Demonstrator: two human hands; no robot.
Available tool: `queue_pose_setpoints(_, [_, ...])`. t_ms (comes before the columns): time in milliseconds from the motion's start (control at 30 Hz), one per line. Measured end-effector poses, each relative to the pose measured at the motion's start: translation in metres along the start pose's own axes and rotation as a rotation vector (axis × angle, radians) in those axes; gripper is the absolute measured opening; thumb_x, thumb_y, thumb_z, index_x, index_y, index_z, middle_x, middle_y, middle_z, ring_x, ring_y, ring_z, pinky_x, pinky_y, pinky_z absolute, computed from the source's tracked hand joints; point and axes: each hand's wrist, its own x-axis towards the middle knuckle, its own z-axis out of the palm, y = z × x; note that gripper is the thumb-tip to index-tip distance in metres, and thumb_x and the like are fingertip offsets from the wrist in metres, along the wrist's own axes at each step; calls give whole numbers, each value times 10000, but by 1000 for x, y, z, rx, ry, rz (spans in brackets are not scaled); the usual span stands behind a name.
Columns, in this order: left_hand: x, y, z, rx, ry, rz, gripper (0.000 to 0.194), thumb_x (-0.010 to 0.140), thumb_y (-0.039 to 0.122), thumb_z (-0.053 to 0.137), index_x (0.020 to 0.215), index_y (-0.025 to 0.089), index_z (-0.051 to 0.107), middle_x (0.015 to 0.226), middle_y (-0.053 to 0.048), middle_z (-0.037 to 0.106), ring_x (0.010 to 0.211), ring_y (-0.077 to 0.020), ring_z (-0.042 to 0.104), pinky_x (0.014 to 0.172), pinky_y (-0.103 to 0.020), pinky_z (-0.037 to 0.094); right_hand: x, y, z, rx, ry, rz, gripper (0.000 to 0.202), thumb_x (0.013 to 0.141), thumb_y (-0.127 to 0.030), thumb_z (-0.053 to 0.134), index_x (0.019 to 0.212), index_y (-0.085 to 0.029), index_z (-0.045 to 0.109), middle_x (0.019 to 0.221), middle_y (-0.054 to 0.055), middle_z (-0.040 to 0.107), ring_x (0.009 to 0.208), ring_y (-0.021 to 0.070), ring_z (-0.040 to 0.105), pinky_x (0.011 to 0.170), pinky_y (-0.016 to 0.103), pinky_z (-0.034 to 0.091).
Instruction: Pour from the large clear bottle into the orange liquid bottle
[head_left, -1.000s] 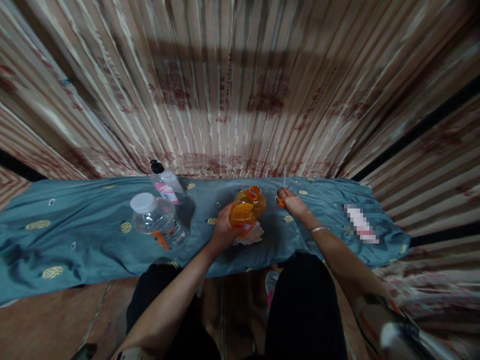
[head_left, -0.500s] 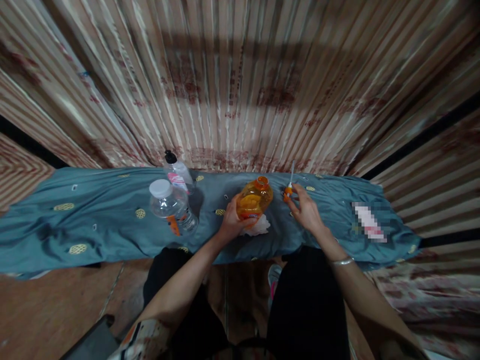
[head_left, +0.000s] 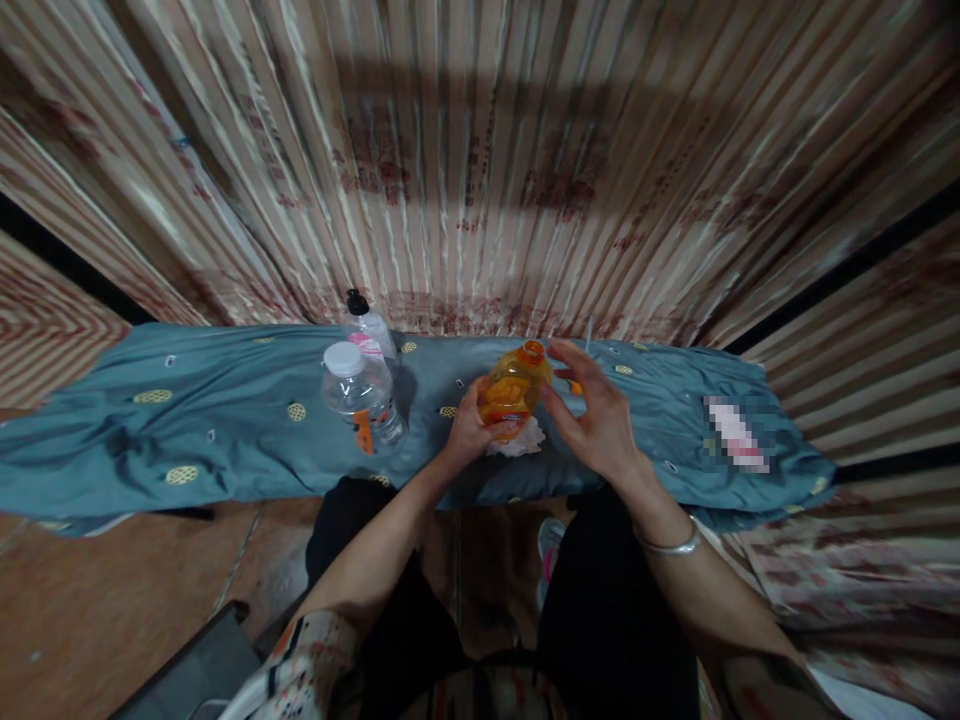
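My left hand (head_left: 472, 430) is wrapped round an orange see-through bottle (head_left: 514, 390), which has no cap on its neck and leans slightly right. My right hand (head_left: 600, 415) is beside the bottle's right side, thumb and fingers apart, with nothing visible in it; whether its fingertips touch the bottle is unclear. Behind that hand lies an orange pump top (head_left: 575, 388) with a thin pale tube, partly hidden by the fingers. Beneath the bottle is a crumpled white tissue (head_left: 525, 438).
To the left stand a clear bottle with a white lid (head_left: 345, 360) and a black-topped pump bottle (head_left: 371, 335). A blurred pinkish item (head_left: 736, 435) lies at right on the teal patterned cloth (head_left: 247, 440). Pleated curtains (head_left: 465, 180) hang close behind.
My right hand has let go of the orange pump top, leaving it on the cloth, and moved left to the orange bottle. The view has shifted slightly.
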Motion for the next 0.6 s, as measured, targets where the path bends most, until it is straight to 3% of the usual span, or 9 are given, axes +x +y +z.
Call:
queue_pose_setpoints(200, [-11,13,-14,85,59,82,892,651,345,965,1426,186,552,1405,-184,669,1351,-386,634,1154,-587,492,18,-23,13,64,-21,-57,485,1039,-371,606,1515,-292,559,1489,97,685,1328,288,689,1112,516,589])
queue_pose_setpoints(333, [-33,41,-33,156,135,190,614,764,359,886,1304,200,642,1292,-135,714,1233,-317,695,1080,-498,561,41,-45,36,106,-115,-139,447,1057,-394,593,1487,-272,580,1430,95,722,1291,271,705,1100,466,586])
queue_pose_setpoints(433, [-63,63,-60,211,243,256,358,894,385,766,1207,233,680,1191,-87,712,1100,-242,720,956,-395,613,64,-64,66,104,-193,-184,366,1070,-386,580,1396,-234,647,1414,107,722,1256,261,710,1077,436,581])
queue_pose_setpoints(500, [-83,73,-86,262,368,274,318,937,399,725,1206,238,671,1195,-81,688,1059,-219,706,957,-386,602,79,-79,87,45,-281,-201,308,1074,-326,582,1335,-198,685,1352,122,751,1218,261,719,1072,433,567])
queue_pose_setpoints(567, [-96,76,-114,323,512,278,421,918,400,757,1285,234,632,1269,-100,651,1165,-247,663,1041,-428,553,95,-95,105,-58,-411,-193,270,1084,-315,589,1267,-163,718,1178,130,805,1136,268,747,1014,414,575])
queue_pose_setpoints(600, [-98,75,-127,349,574,277,563,877,406,804,1365,227,588,1352,-126,614,1276,-282,612,1114,-471,502,102,-103,112,-112,-472,-194,297,1086,-349,601,1260,-141,722,1142,149,810,1119,280,755,990,405,576])
